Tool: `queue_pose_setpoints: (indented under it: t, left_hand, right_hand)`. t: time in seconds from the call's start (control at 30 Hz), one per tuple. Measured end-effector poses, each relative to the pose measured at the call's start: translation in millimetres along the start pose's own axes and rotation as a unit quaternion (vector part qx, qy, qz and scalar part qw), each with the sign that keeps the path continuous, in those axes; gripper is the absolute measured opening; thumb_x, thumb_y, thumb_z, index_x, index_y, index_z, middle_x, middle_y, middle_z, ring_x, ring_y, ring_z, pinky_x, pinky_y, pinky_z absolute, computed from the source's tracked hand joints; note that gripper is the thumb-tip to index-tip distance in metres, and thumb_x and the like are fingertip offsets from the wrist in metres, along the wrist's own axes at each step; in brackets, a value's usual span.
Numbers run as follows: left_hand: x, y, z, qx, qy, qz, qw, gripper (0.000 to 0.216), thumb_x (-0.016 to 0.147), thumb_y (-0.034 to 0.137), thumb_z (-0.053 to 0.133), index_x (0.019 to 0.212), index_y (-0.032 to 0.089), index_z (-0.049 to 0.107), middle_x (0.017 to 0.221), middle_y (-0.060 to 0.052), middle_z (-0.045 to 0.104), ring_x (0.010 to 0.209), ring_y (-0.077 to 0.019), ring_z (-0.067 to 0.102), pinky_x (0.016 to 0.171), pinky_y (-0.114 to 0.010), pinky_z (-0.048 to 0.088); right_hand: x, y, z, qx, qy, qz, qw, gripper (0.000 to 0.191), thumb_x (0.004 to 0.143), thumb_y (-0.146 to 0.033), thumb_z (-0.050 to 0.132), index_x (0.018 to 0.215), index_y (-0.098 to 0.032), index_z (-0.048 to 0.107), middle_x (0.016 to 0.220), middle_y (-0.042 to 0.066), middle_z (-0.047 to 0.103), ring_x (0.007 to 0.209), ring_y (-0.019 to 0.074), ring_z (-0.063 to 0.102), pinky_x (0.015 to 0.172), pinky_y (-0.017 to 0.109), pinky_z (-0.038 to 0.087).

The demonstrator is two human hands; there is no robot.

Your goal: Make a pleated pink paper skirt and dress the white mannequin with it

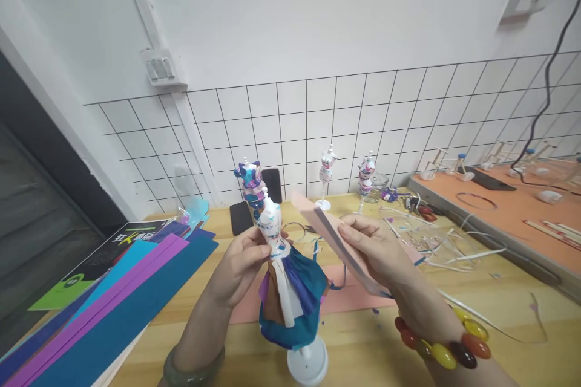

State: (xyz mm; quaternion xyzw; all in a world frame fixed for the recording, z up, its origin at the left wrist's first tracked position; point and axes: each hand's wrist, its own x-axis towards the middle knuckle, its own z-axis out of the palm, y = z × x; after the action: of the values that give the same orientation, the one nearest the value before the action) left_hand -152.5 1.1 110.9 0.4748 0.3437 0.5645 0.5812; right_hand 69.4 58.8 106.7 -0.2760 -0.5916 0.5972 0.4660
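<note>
My left hand is closed around the waist of a miniature dress form, a white torso with coloured specks on a round white base. From its waist hangs a paper skirt in teal, purple, brown and white layers. To the right, my right hand pinches a folded pale pink paper between thumb and fingers, slanting up toward the dress form and apart from it. Behind the torso stands another dress form covered in blue, purple and pink pieces. A pink sheet lies flat under the skirt.
Coloured paper sheets are piled at left. Two small dress forms, one plain and one decorated, stand at the back beside a glass jar. Paper scraps litter the right side, near an orange-topped table.
</note>
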Motion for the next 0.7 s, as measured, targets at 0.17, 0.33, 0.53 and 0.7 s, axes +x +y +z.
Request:
queue_pose_setpoints:
  t: [0.17,0.33,0.53,0.7]
  left_hand:
    - [5.3,-14.7,2.3,0.017,-0.034,-0.029,0.999,0.016,0.066,0.013,0.062,0.081,0.017,0.069,0.077,-0.004,0.067,0.074,-0.0184,0.058,0.074,-0.029,0.042]
    - [8.6,-25.8,2.1,0.009,-0.014,-0.040,0.999,0.017,0.066,0.014,0.060,0.080,0.017,0.069,0.077,-0.005,0.067,0.075,-0.0199,0.058,0.070,-0.030,0.042]
    - [9.4,-25.0,6.0,0.016,-0.013,-0.045,0.999,0.025,0.067,0.016,0.061,0.091,0.016,0.069,0.089,-0.007,0.069,0.086,-0.0232,0.060,0.076,-0.032,0.043]
    - [5.3,-27.4,12.9,0.038,0.009,-0.015,0.999,0.028,0.073,0.030,0.063,0.097,0.017,0.069,0.101,-0.008,0.069,0.098,-0.0276,0.060,0.086,-0.036,0.043]
  right_hand:
    - [1.8,1.1,-12.7,-0.044,-0.059,-0.007,0.997,0.023,0.072,-0.040,0.071,0.076,-0.017,0.066,0.065,0.001,0.060,0.056,0.0107,0.051,0.051,0.022,0.041]
    - [-2.4,-5.6,-11.4,-0.071,-0.133,0.010,0.988,0.018,0.078,-0.034,0.066,0.083,-0.017,0.063,0.070,-0.001,0.059,0.059,0.0100,0.052,0.054,0.021,0.042]
    - [-5.3,-9.9,-2.9,-0.058,-0.182,0.047,0.980,0.024,0.081,-0.042,0.059,0.081,-0.018,0.057,0.067,-0.003,0.051,0.056,0.0083,0.046,0.052,0.020,0.039]
    - [-7.4,-8.3,4.2,-0.088,-0.211,0.040,0.973,0.028,0.079,-0.045,0.062,0.080,-0.017,0.058,0.066,-0.003,0.049,0.058,0.0093,0.044,0.052,0.020,0.035]
